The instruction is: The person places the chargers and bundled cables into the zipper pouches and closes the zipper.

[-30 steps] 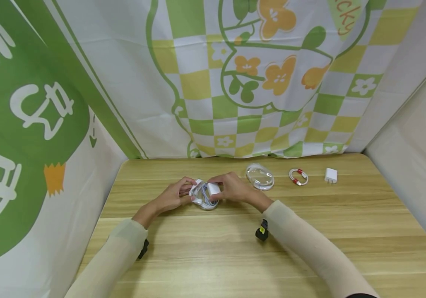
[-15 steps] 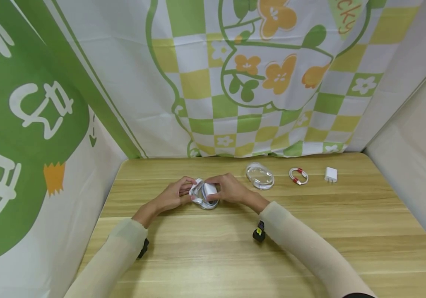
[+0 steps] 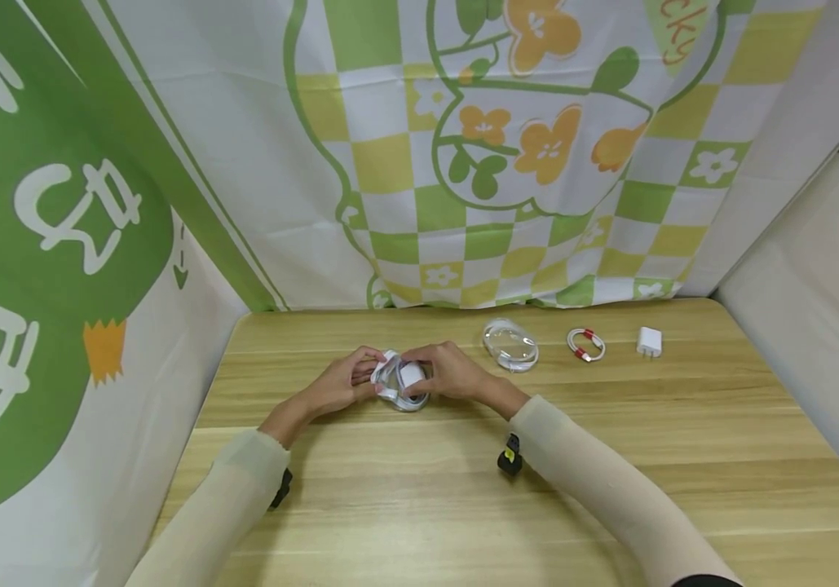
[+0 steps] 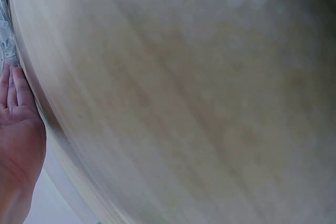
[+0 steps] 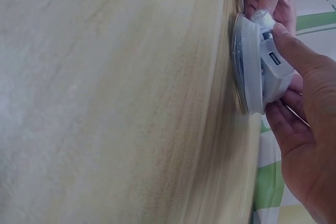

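On the table's left half lies a coiled white cable (image 3: 410,405), apparently in clear plastic wrap. My left hand (image 3: 334,386) pinches its left edge between thumb and fingers. My right hand (image 3: 456,371) holds a white charger plug (image 3: 411,375) at the coil's right inner side. In the right wrist view the plug (image 5: 276,72) shows its USB slot and lies against the coil (image 5: 252,69), with thumb and fingers around it. The left wrist view catches only the palm side of my left hand (image 4: 21,135) and a bit of the coil.
Right of my hands, along the back of the wooden table (image 3: 404,505), lie a clear-wrapped coiled cable (image 3: 510,346), a small white cable with red ties (image 3: 585,345) and another white charger plug (image 3: 650,342). Printed cloth walls (image 3: 419,220) stand behind and at the sides.
The charger plug in my right hand has shifted slightly left and tilted, sinking further into the coil. My left hand stays almost still on the coil's left edge.
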A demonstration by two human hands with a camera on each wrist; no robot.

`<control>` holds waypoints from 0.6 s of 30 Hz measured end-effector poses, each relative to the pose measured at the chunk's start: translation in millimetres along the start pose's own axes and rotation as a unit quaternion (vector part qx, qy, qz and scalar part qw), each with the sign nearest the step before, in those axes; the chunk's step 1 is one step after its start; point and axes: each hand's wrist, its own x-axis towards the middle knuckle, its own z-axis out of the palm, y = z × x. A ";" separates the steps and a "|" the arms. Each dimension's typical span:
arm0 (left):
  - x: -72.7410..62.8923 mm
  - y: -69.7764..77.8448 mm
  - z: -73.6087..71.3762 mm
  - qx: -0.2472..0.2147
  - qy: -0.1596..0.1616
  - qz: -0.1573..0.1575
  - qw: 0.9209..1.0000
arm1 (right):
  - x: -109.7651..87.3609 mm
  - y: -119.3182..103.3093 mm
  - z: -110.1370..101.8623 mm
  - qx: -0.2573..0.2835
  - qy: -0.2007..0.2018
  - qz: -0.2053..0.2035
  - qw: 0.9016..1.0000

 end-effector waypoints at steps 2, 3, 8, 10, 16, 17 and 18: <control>-0.3 0.0 0.5 -0.001 0.000 0.001 1.000 | -1.1 1.0 -1.4 0.003 -0.006 -0.002 1.000; -0.5 -0.2 0.8 0.000 0.001 0.003 1.000 | -1.8 1.6 -2.2 0.005 -0.008 -0.003 1.000; -0.1 -1.9 1.4 -0.004 -0.001 0.001 1.000 | -6.5 3.7 -6.5 0.009 -0.010 0.001 1.000; 0.2 -2.2 1.3 -0.005 0.001 -0.004 1.000 | -8.0 4.5 -7.9 0.009 -0.008 0.003 1.000; 0.5 -2.9 0.8 0.002 0.005 0.001 1.000 | -10.6 6.7 -10.4 0.001 -0.001 0.002 1.000; 0.5 -3.0 0.7 0.003 0.005 0.001 1.000 | -10.6 6.7 -10.7 0.000 -0.001 0.002 1.000; 0.5 -3.0 0.3 0.001 0.005 -0.002 1.000 | -10.5 6.6 -10.8 -0.001 -0.001 0.003 1.000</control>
